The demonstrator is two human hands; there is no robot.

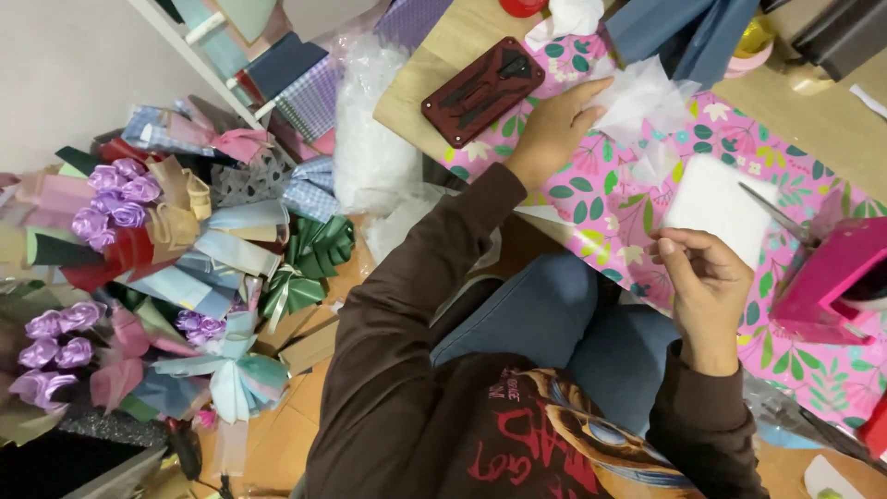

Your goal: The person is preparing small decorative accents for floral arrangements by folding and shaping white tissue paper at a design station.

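Observation:
My left hand (552,129) reaches out over the pink floral wrapping paper (605,199) and touches a crumpled piece of white tissue (642,92) with its fingertips. My right hand (707,282) is raised near my knee, thumb and fingers pinched on the lower edge of a flat white sheet (716,199) lying on the floral paper. A dark red phone case (482,90) lies just left of my left hand on the wooden board.
A pink tape dispenser (827,277) stands at the right. Bouquets of purple ribbon roses (115,199) and green bows (309,259) fill the left. Clear plastic wrap (370,139), blue folded paper (679,32) and fabric swatches lie at the top.

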